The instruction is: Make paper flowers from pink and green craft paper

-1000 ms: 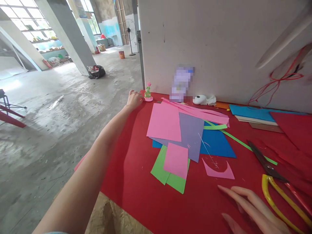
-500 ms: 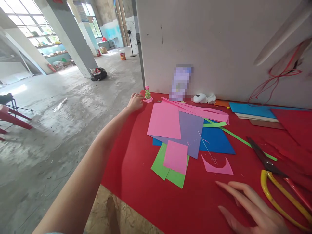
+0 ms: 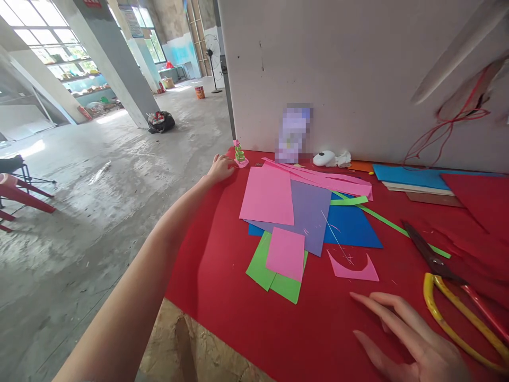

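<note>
Head view: one small paper ornament (image 3: pixel 240 154), a green coil on a pink disc with a pink top, stands at the far corner of the red table (image 3: pixel 222 297). The left hand (image 3: pixel 220 168) rests just beside it, loosely curled and gripping nothing. The right hand (image 3: pixel 413 339) lies spread flat near one pair of scissors (image 3: pixel 445 276). Two pink sheets (image 3: pixel 266 196) overlap one purple sheet (image 3: pixel 312 217).

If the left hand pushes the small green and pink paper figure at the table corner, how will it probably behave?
The paper figure stands tall on a small pink base, so it would probably tip rather than slide. It looks like thin curled paper: likely very light and easily crushed.
</note>
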`<state>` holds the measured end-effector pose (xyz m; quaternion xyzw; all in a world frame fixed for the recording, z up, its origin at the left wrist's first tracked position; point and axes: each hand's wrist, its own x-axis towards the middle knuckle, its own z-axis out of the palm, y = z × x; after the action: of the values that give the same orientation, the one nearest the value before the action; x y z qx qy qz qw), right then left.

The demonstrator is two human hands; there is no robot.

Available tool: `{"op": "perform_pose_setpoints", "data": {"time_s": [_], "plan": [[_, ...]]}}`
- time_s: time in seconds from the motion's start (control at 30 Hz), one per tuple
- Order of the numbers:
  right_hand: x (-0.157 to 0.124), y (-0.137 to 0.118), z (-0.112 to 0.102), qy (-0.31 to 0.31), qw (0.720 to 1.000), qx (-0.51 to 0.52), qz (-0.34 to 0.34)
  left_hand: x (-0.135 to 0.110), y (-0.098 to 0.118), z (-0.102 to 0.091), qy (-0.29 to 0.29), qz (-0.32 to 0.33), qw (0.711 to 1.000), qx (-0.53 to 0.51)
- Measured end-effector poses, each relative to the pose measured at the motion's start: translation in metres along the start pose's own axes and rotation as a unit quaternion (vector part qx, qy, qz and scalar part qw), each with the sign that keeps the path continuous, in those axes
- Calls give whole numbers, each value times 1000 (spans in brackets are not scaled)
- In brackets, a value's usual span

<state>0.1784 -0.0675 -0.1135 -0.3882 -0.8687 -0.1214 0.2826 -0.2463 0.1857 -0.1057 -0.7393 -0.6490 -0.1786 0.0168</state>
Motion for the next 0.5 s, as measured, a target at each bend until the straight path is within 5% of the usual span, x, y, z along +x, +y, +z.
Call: {"op": "perform_pose_setpoints", "data": {"time_s": [0.5], "plan": [[3,-1,1,20,1000,-3,10,15,-6,15,77,-109,983,-128]]}}
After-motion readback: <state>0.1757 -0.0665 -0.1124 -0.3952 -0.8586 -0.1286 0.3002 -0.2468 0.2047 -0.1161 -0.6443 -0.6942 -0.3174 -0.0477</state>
